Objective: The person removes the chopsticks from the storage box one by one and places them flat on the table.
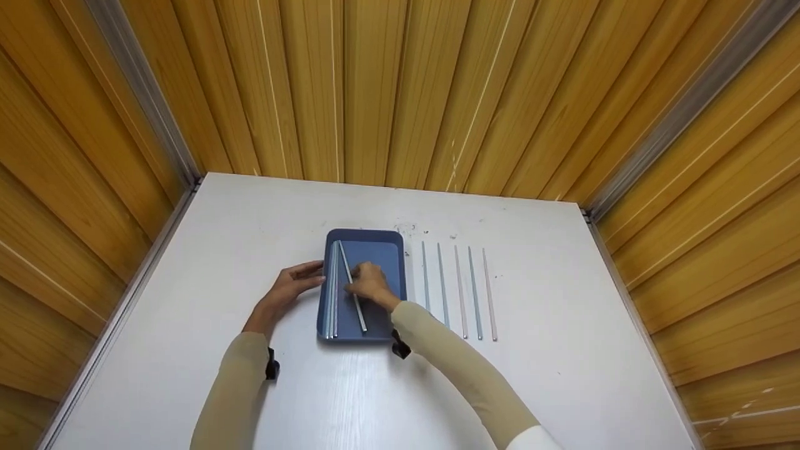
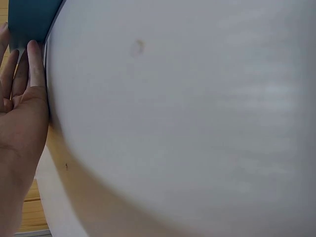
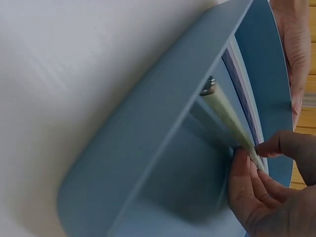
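Note:
A blue rectangular tray (image 1: 392,235) stands on the white table. My right hand (image 1: 371,284) is over it and pinches a slim silver chopstick (image 1: 360,312) between thumb and fingers. The chopstick lies slantwise, its near end toward the tray's near side; in the right wrist view that end (image 3: 209,88) looks squared. Several more chopsticks (image 1: 333,300) lie side by side along the tray's left wall. My left hand (image 1: 289,290) rests against the outside of that wall, fingers extended; in the left wrist view its fingers (image 2: 35,64) touch the tray's side (image 2: 32,19).
To the right of the tray several chopsticks (image 1: 459,290) lie spaced apart in a row on the white table (image 1: 562,369). My right forearm (image 1: 462,369) passes over the table near their closer ends. Wood-patterned walls (image 1: 369,94) enclose the table's back and sides.

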`<state>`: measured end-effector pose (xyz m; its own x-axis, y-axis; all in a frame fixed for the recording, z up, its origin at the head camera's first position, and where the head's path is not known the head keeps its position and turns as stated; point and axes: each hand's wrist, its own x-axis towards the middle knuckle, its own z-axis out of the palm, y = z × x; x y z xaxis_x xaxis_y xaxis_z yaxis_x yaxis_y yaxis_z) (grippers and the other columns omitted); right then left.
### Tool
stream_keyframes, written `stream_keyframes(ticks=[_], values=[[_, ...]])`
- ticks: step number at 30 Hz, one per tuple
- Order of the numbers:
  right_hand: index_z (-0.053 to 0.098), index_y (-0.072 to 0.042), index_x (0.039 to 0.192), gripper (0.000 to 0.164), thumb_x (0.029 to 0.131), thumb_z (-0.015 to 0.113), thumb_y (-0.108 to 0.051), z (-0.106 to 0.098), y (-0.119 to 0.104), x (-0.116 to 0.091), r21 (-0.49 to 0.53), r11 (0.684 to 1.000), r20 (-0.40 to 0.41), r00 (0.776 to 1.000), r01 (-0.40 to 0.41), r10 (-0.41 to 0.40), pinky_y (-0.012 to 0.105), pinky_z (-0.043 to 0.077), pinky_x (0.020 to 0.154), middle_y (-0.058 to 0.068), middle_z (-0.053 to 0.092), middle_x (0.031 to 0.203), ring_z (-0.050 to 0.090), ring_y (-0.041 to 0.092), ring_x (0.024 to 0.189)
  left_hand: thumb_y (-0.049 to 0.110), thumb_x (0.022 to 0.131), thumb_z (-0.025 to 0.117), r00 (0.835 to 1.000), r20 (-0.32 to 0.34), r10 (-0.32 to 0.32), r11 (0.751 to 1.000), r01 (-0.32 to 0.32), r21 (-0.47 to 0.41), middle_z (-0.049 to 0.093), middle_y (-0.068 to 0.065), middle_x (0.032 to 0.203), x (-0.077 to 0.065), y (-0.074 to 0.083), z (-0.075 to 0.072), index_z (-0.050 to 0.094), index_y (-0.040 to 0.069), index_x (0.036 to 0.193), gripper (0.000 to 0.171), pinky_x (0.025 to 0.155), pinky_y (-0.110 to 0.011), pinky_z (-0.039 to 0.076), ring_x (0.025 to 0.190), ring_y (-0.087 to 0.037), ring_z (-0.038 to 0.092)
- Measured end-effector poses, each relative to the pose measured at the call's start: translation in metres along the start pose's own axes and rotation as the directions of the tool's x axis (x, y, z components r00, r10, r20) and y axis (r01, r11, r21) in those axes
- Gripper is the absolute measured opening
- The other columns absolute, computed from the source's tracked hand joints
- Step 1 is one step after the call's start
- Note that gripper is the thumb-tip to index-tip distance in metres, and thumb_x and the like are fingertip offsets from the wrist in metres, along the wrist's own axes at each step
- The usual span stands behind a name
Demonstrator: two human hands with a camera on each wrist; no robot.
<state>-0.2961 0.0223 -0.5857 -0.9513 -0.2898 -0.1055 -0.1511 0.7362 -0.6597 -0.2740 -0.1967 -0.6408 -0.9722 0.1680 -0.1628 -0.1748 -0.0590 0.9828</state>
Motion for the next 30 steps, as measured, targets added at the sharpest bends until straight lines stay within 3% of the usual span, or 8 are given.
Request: stream_keyframes(ticks=[4,7,11,17,20,25,30], values=[[0.072,0.006,0.117,0.039,0.08,0.076,-0.005,-0.005,0.009,-0.002,0.178,0.982,0.075,0.996,-0.067,0.054,0.032,0.065,0.064,0.021,0.076,0.109,0.074,0.022,0.074,0.01,0.094,0.073,1.0,0.0,-0.007,1.0,0.007,-0.006,0.052,-0.021,0.152,-0.001,0.0,0.001,0.05,-0.001,0.148,0.059,0.103,-0.021,0.053,0.143,-0.032,0.05],[0.067,0.009,0.122,0.039,0.084,0.071,0.003,-0.009,0.016,-0.005,0.379,0.92,0.151,0.987,-0.103,0.049,0.032,0.064,0.06,0.025,0.075,0.104,0.071,0.017,0.067,0.01,0.094,0.074,1.0,0.0,-0.018,1.0,0.018,-0.005,0.053,-0.019,0.152,-0.002,0.001,0.001,0.051,0.001,0.148,0.059,0.104,-0.022,0.052,0.144,-0.031,0.05],[0.061,0.012,0.129,0.041,0.089,0.068,0.008,-0.013,0.024,-0.008,0.561,0.82,0.196,0.981,-0.117,0.006,0.034,0.065,0.069,0.025,0.075,0.099,0.071,0.015,0.073,0.012,0.095,0.073,1.0,0.0,-0.019,1.0,0.019,0.021,0.051,-0.019,0.154,-0.003,0.003,0.001,0.05,0.002,0.15,0.06,0.106,-0.024,0.052,0.144,-0.031,0.049],[0.057,0.012,0.135,0.048,0.089,0.07,0.008,-0.017,0.033,-0.011,0.641,0.755,0.228,0.974,-0.139,-0.015,0.032,0.065,0.075,0.008,0.074,0.091,0.069,0.009,0.075,0.012,0.094,0.075,0.999,-0.022,-0.03,1.0,0.03,0.008,0.051,-0.019,0.154,-0.002,0.003,0.001,0.052,0.002,0.148,0.06,0.103,-0.022,0.052,0.144,-0.032,0.048],[0.055,0.011,0.137,0.05,0.09,0.07,0.008,-0.019,0.035,-0.012,0.671,0.717,0.27,0.963,-0.189,0.001,0.029,0.064,0.076,0.0,0.07,0.089,0.069,0.008,0.075,0.011,0.094,0.074,0.999,-0.023,-0.029,0.999,0.03,0.016,0.051,-0.019,0.154,-0.001,0.003,0.001,0.052,0.002,0.148,0.059,0.103,-0.022,0.052,0.145,-0.032,0.048],[0.053,0.011,0.14,0.048,0.094,0.066,0.006,-0.023,0.04,-0.014,0.714,0.66,0.316,0.949,-0.233,-0.006,0.024,0.062,0.075,-0.002,0.074,0.088,0.071,0.007,0.077,0.011,0.094,0.074,0.999,-0.028,-0.041,0.999,0.041,0.017,0.053,-0.018,0.153,0.0,0.002,0.001,0.053,0.003,0.148,0.059,0.104,-0.023,0.052,0.144,-0.032,0.049],[0.051,0.012,0.14,0.047,0.096,0.063,0.005,-0.026,0.043,-0.015,0.741,0.624,0.337,0.941,-0.247,-0.028,0.021,0.06,0.072,-0.001,0.077,0.089,0.071,0.007,0.079,0.012,0.093,0.075,0.999,-0.025,-0.04,0.999,0.04,0.016,0.053,-0.018,0.152,0.0,0.002,0.0,0.053,0.003,0.147,0.059,0.105,-0.024,0.052,0.143,-0.029,0.051]])
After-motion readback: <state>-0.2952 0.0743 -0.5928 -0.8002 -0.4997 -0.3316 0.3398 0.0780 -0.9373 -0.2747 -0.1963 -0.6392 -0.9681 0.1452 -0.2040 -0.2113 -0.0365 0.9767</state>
